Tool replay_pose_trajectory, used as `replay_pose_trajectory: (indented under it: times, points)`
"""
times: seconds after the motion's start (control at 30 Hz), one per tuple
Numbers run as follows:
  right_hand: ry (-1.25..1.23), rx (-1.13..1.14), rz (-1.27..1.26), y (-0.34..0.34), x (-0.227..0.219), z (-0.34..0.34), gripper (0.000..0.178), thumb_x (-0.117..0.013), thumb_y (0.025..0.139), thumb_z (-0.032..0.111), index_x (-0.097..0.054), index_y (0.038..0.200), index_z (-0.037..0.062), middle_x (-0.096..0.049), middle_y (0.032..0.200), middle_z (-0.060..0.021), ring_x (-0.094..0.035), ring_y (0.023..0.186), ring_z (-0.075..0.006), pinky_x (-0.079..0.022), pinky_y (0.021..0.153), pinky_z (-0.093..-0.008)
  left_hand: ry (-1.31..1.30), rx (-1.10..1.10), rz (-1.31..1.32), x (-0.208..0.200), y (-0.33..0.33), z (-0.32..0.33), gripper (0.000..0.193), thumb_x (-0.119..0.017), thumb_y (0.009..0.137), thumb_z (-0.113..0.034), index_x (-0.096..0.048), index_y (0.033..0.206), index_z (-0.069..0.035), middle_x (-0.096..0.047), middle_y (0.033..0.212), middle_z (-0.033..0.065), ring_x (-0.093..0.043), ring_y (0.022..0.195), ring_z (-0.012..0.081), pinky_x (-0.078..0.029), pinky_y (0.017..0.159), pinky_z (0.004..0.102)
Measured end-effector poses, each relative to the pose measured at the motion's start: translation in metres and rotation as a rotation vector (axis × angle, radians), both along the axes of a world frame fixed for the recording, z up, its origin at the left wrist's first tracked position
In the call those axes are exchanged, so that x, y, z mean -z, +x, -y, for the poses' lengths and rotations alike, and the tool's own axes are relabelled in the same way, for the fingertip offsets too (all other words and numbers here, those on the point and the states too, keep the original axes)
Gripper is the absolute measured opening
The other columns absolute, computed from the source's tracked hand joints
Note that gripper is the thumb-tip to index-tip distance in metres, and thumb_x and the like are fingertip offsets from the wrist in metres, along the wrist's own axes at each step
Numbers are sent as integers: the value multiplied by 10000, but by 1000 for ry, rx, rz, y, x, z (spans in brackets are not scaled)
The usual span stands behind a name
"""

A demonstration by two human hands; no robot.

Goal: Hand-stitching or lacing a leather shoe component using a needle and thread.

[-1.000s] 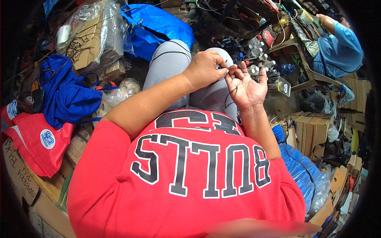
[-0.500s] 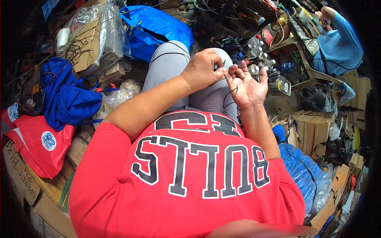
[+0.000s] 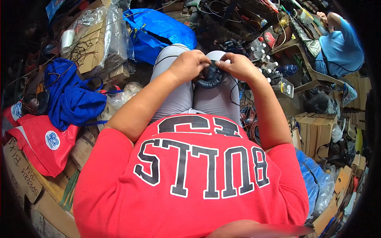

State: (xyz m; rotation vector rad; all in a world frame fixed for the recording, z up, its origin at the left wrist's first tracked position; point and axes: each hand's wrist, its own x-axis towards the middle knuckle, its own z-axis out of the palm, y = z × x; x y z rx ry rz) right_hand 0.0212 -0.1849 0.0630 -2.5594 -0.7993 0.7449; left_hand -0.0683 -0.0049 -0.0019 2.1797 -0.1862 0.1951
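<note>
Over my lap, a dark, rounded piece with a ribbed edge (image 3: 210, 79) rests against my right thigh; it looks like part of a shoe, but its kind is not clear. My left hand (image 3: 190, 65) is closed in a pinch at its upper left edge. My right hand (image 3: 238, 66) pinches at its upper right edge, thumb and fingers together. Between the fingertips a small dark bit shows, too small to name. A thin black cord (image 3: 231, 95) hangs in a loop below my right hand, and a dark strand crosses my left knee.
A blue plastic bag (image 3: 158, 33) lies beyond my knees. To the left are blue cloth (image 3: 71, 95) and a red bag (image 3: 39, 146). Several bottles (image 3: 260, 49) stand beyond my right hand, near a wooden frame (image 3: 305, 59) and another person in a blue shirt (image 3: 339, 49).
My right hand has turned from open and palm-up to a pinch, palm down. The dark ribbed piece now shows between both hands over my lap.
</note>
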Motion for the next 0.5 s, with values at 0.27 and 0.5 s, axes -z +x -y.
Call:
replay_pose_trajectory:
  times: [0.27,0.5]
  points:
    - [140,41,-186,1,24,12,335,-645,832,311,-636,883,-21,-585,693,-22,-510,655,-95,-425,608,-259,190,140,100,-2,10,12,169,-656,712,-70,-608,873,-48,-580,890,117,-584,863,312,-479,758,380]
    - [313,126,-453,-6,35,39,216,-629,831,221,-633,797,8,-502,635,49,-412,586,-50,-336,530,-232,516,383,69,-25,19,8,246,-628,701,-102,-535,928,-84,-563,885,109,-606,797,324,-496,678,421]
